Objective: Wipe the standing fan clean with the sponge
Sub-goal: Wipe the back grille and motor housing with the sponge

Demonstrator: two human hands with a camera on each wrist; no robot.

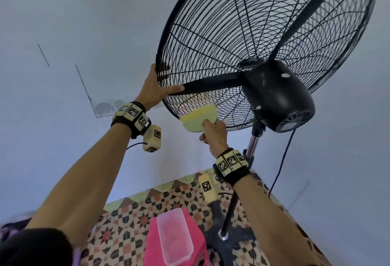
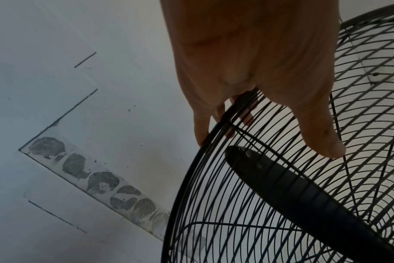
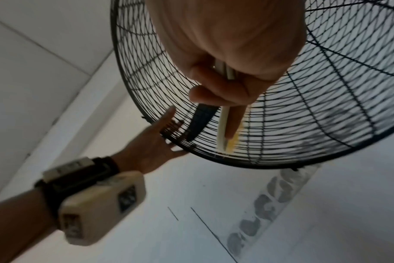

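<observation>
The fan (image 1: 274,88) stands on a patterned floor (image 1: 130,219), its round wire cage (image 1: 211,22) tilted toward a pale wall (image 1: 73,22). The cage's left rim (image 1: 163,39) lies near the wall with open room between them. Below the cage the chrome pole (image 1: 252,141) runs down to the base. A cord (image 1: 282,160) hangs from the motor housing (image 1: 278,94) on the right side. A pink stool (image 1: 154,244) carrying a clear tub (image 1: 175,238) stands on the floor just left of the base, well below both arms.

The left hand (image 1: 156,88) grips the cage at its left rim: the fingers (image 2: 200,128) wrap over the rim wire to the far side, and the thumb (image 2: 319,135) lies along the near wires beside a dark blade (image 2: 304,192) inside the cage.

The right hand (image 1: 213,134) holds the sponge (image 1: 198,119) at the lower part of the cage. The sponge is pale green with a yellow layer. Its yellow side touches the wires near the bottom rim. In the right wrist view the index finger (image 3: 234,121) lies straight along the sponge's back, and the other fingers curl around its lower edge.

The two hands are apart, the left higher on the rim than the right.
</observation>
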